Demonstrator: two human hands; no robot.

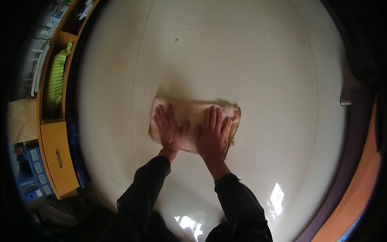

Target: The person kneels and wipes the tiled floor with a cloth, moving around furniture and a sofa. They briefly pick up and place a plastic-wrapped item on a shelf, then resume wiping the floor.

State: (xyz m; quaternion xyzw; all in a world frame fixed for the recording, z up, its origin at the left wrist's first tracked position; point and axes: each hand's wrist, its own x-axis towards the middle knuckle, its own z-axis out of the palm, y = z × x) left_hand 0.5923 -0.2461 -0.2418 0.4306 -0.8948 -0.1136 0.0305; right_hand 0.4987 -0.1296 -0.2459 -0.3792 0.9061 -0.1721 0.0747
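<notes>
A folded pinkish cloth with brown edges lies flat on the pale tiled floor. My left hand rests palm down on its left half, fingers spread and pointing away from me. On the right half lies my right hand, also palm down, its fingers slightly apart. Neither hand is closed round the cloth. Its right side looks bunched and layered, with the brown part showing beyond my right hand. Both palms hide the cloth beneath them.
At the left stands a wooden cabinet with a drawer and a yellow-green textured item in an open compartment. Blue boxes are beside it. An orange ribbed strip and a dark purple band curve along the right.
</notes>
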